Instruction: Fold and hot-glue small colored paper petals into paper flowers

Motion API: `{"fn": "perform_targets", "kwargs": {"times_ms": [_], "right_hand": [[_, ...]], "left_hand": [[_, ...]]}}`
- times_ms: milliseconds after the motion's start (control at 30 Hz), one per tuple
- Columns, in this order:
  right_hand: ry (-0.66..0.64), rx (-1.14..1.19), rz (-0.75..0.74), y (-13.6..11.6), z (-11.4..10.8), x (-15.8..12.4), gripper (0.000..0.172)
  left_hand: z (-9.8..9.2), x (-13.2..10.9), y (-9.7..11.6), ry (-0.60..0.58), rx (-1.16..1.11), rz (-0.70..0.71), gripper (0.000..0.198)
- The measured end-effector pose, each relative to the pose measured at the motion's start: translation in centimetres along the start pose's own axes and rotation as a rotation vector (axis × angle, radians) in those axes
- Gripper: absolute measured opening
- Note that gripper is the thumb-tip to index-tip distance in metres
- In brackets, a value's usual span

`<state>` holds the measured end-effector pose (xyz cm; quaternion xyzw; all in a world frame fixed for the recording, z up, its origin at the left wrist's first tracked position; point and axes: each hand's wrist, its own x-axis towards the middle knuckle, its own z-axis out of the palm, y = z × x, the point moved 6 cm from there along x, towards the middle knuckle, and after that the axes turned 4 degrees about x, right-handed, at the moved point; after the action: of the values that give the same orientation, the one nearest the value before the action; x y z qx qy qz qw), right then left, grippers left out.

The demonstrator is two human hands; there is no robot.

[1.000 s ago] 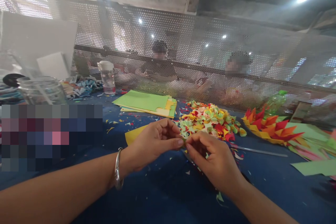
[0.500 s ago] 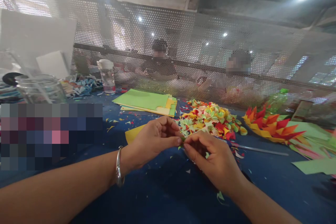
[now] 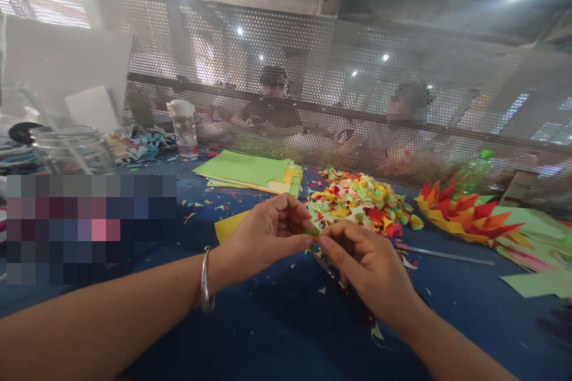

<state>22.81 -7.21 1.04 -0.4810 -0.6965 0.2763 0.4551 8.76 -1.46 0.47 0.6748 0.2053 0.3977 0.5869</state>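
My left hand (image 3: pixel 272 231), with a silver bangle at its wrist, pinches a small green paper piece (image 3: pixel 313 232) between thumb and fingers. From the other side, the thumb and fingertips of my right hand (image 3: pixel 369 256) close on the same piece. Most of the paper is hidden by the fingertips. Below my right palm a dark, shiny-edged object (image 3: pixel 334 277) shows in part; I cannot tell its kind. Just beyond both hands lies a heap of curled paper pieces (image 3: pixel 361 196) in green, yellow, red and pink. A yellow paper sheet (image 3: pixel 227 227) lies partly behind my left hand.
Green and yellow paper sheets (image 3: pixel 245 168) are stacked behind my hands. To the right are a red-orange pointed paper form (image 3: pixel 469 217), a clear rod (image 3: pixel 451 255) and a green bottle (image 3: pixel 476 172). A glass jar (image 3: pixel 74 152) and cup (image 3: pixel 183 129) stand left, before a perforated screen (image 3: pixel 214 71).
My fingers have shifted slightly on the green paper piece, and a little more of it shows. The dark object below my right palm is more visible. The view has moved a little.
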Motion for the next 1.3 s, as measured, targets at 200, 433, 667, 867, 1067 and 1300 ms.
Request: {"fn": "perform_targets", "kwargs": {"times_ms": [200, 433, 667, 867, 1067, 1300], "right_hand": [[-0.005, 0.019, 0.020, 0.1, 0.0, 0.2, 0.021], [-0.004, 0.023, 0.024, 0.3, 0.0, 0.1, 0.022], [-0.022, 0.104, 0.101, 0.6, -0.1, 0.2, 0.024], [-0.020, 0.168, 0.139, 0.6, -0.2, 0.4, 0.025], [-0.004, 0.113, 0.098, 0.4, -0.1, 0.3, 0.025], [0.058, -0.117, -0.050, -0.5, -0.4, 0.2, 0.023]], "left_hand": [[0.1, -0.1, 0.2, -0.005, 0.012, 0.031, 0.026], [-0.1, 0.2, 0.2, 0.017, -0.013, 0.023, 0.028], [0.1, 0.1, 0.0, -0.002, -0.041, 0.029, 0.032], [0.2, 0.0, 0.2, -0.026, -0.024, 0.065, 0.036], [0.4, -0.1, 0.5, 0.007, 0.033, 0.071, 0.031], [0.7, -0.4, 0.5, 0.088, 0.179, 0.078, 0.028]]}}
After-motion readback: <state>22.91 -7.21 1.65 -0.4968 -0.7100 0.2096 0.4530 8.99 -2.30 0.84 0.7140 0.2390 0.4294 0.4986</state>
